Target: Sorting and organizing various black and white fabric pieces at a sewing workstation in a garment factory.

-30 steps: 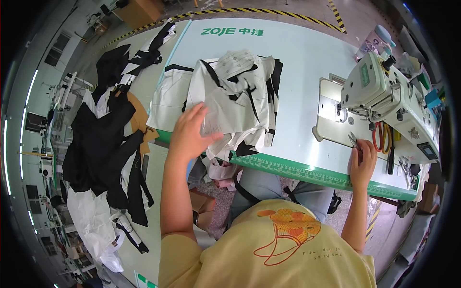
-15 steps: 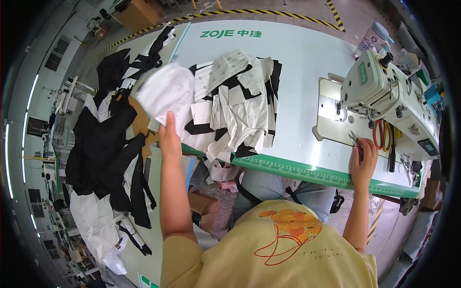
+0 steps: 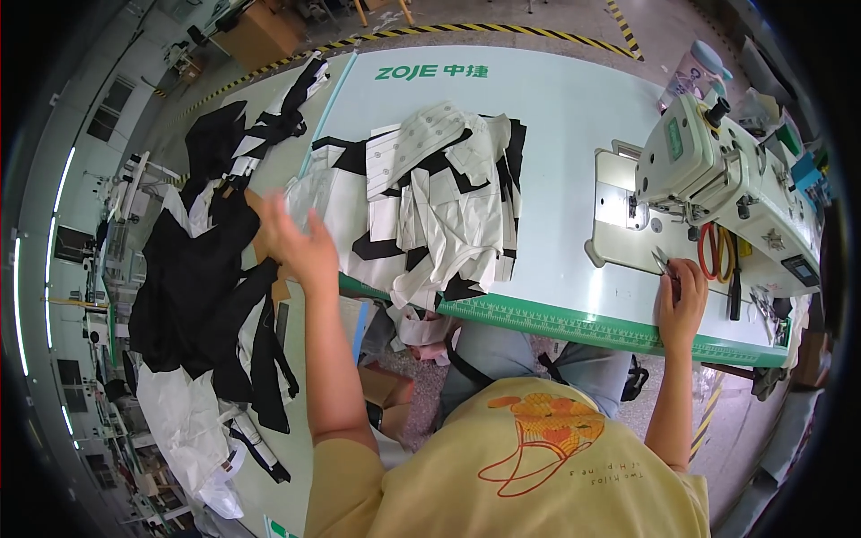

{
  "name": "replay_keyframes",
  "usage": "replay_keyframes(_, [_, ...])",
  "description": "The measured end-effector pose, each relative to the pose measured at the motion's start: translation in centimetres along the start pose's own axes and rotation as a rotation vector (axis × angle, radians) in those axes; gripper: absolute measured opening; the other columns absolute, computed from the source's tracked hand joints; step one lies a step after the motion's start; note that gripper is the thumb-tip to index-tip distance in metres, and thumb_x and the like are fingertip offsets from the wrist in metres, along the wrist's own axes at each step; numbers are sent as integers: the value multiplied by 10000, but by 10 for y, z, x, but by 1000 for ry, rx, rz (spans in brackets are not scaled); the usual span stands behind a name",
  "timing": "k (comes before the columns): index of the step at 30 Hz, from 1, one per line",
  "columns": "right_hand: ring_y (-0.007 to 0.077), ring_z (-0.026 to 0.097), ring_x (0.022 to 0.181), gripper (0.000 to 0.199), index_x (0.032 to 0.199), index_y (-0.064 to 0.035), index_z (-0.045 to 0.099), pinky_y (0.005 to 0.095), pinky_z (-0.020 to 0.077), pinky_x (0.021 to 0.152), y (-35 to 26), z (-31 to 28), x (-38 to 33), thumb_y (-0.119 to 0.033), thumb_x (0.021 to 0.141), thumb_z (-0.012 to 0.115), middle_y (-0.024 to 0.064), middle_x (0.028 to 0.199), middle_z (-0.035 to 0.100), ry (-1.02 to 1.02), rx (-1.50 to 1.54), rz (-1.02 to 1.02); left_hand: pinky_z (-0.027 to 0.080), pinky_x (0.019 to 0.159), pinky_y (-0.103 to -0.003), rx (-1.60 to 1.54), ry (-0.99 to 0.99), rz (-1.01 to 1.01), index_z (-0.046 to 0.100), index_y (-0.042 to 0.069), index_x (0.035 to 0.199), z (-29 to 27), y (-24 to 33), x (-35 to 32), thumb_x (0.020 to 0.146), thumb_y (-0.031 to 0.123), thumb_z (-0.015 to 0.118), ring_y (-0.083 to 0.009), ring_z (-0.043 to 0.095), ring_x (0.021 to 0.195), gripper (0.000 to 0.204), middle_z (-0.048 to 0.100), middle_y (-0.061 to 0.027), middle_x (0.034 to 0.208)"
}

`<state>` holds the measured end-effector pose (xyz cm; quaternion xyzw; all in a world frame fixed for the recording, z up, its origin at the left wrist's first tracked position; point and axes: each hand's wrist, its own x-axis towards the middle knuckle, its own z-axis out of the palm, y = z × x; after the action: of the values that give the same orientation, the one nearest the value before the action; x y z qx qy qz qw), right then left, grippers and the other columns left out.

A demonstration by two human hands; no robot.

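My left hand (image 3: pixel 300 247) is raised at the left end of the sewing table, fingers spread, with nothing in its grasp. Just beyond it is a pale, see-through sheet (image 3: pixel 311 195), too blurred to name. To its right lies a pile of cut white and black fabric pieces (image 3: pixel 448 211), with a dotted, patterned piece (image 3: pixel 421 139) on top. My right hand (image 3: pixel 684 291) rests near the table's front edge, closed around small thread snips (image 3: pixel 662 261). Their pointed blades stick out toward the sewing machine (image 3: pixel 708 157). The handles are mostly hidden by my fingers.
Black garments (image 3: pixel 193 296) and white cloth (image 3: pixel 179 417) heap on a side table at left. Red-handled scissors (image 3: pixel 716 251) and a black-handled screwdriver (image 3: pixel 735 291) lie by the machine. A bottle (image 3: pixel 695 72) stands behind it. A green ruler strip (image 3: pixel 556 325) edges the table.
The white fabric piece my left hand held up has left its grip, and the fingers have spread. That hand has moved slightly left. My right hand keeps its place with the snips.
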<state>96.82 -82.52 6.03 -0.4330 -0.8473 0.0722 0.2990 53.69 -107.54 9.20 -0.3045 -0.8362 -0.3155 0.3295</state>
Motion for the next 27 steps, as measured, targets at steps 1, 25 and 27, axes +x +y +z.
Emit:
replay_keyframes(1, [308,521,1001,239,1043,-11,585,373,406,892,0,0,0,-57,809,594,126,1086,568,-3,-2,3,348,1017,-412,-166,-183,57,491,-8,1218,4,9,9,816,59,597,-365,461,1199,421,483,-197,1296])
replay_keyframes(25, [317,535,948,217,983,-16,597,387,428,843,-2,0,3,-60,772,607,132,1039,576,62,47,-5,408,962,-377,-1498,-182,-839,349,-1,1347,101,5,47,959,291,472,-266,492,1163,501,467,-140,1308])
replay_keyframes(27, [317,535,946,217,984,-15,597,387,428,842,-1,-1,3,-59,772,606,132,1038,576,57,40,3,375,1009,-432,-1637,-153,-902,318,5,1363,86,14,55,959,292,474,-294,444,1222,519,420,-143,1356])
